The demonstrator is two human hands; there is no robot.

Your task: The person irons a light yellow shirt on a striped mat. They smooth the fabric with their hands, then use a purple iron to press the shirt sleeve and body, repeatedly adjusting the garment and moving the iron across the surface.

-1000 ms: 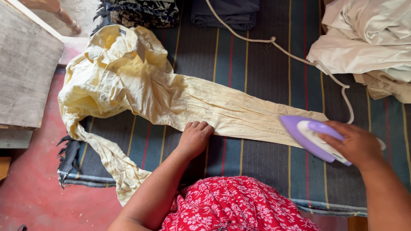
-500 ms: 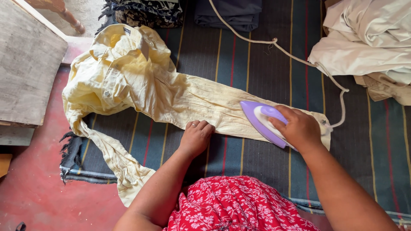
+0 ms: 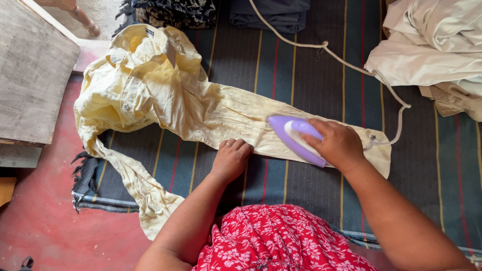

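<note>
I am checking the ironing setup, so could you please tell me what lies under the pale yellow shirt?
The pale yellow shirt lies on a dark striped mat, whose fringed edge meets the red floor. The iron and left hand rest on its sleeve. Whatever sits directly beneath the bunched body is covered.

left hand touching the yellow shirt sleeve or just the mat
Touching. The head view shows the left hand with its fingers lying on the sleeve's near edge, palm on the mat.
</note>
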